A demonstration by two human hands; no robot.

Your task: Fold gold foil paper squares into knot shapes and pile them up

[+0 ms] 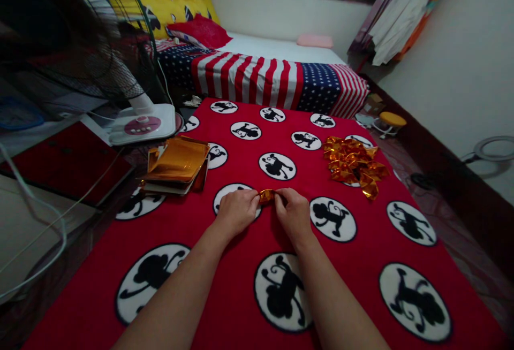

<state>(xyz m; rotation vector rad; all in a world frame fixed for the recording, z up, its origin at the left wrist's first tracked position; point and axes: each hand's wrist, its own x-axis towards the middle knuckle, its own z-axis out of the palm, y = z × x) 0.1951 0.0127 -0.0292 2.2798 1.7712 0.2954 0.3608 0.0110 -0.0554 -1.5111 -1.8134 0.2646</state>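
Between my two hands, just above the red cloth, is a small folded piece of shiny gold paper (266, 196). The fingers of my left hand (237, 210) pinch its left end. Its right end is pinched by my right hand (294, 212). A stack of gold foil paper sheets (176, 162) lies to the left, beyond my left hand. Over on the right is a heap of folded gold paper pieces (351, 161), apart from my right hand. My palms and some fingertips are hidden from view.
A red cloth with monkey prints (337, 264) covers the table. On the left a fan (142, 122) stands close to the paper stack, with a white cable (60, 221) nearby. Behind the table is a bed (257, 80). A yellow stool (392, 120) stands at right.
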